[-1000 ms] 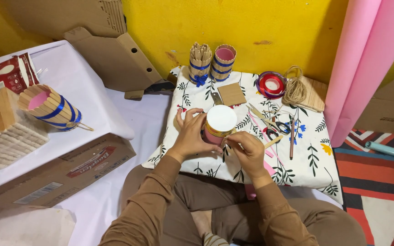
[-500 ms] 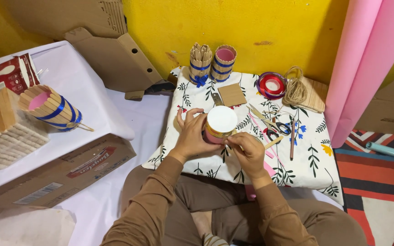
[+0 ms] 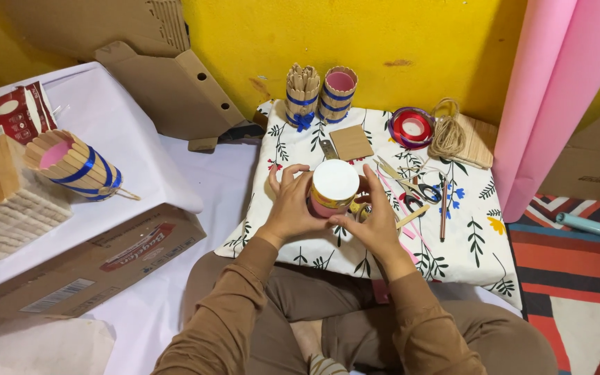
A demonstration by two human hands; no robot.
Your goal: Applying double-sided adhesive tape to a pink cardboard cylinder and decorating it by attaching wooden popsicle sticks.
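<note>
Cup [image 3: 335, 187], white-topped with a pink and yellow side, is held over the floral cloth [image 3: 293, 149], just in front of the person's lap, left hand [image 3: 292, 205] wrapped around its near side and right hand [image 3: 376, 222] pinching at its lower right edge. Around it lie scissors [image 3: 414, 191], a card square [image 3: 351, 142], a ribbon roll [image 3: 411, 127], twine [image 3: 447, 135] and two stick holders [image 3: 321, 94] by the wall. Risk: judged from the light fingertip grip, the cup could twist or slip, setting whatever goes on its side askew.
</note>
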